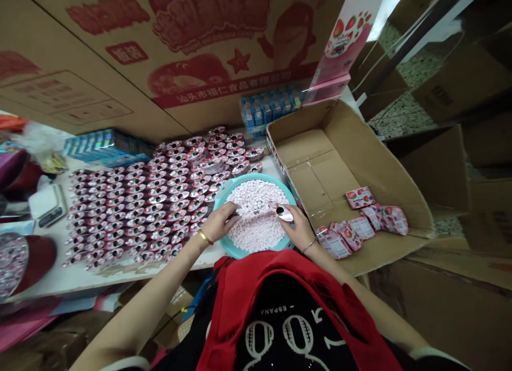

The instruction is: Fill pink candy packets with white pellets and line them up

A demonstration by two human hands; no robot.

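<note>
A turquoise basin [222,192] full of small white candies [256,232] sits at the table's front edge. My right hand [298,229] is at the basin's right side, fingers closed on a small foil pouch [284,213] whose dark round opening faces up. Over the basin's left rim is my left hand [219,221], thumb and fingers drawn together above the candies. What it pinches, if anything, is too small to make out. To the left, many similar foil pouches [136,211] stand upright in close rows, dark openings upward.
On the right, a shallow cardboard box [320,163] holds several pink strawberry-print packs [360,227]. Behind are blue packs [268,109] and a large printed carton [224,50]. A white scale [47,204] and a red bowl [40,259] stand at the far left.
</note>
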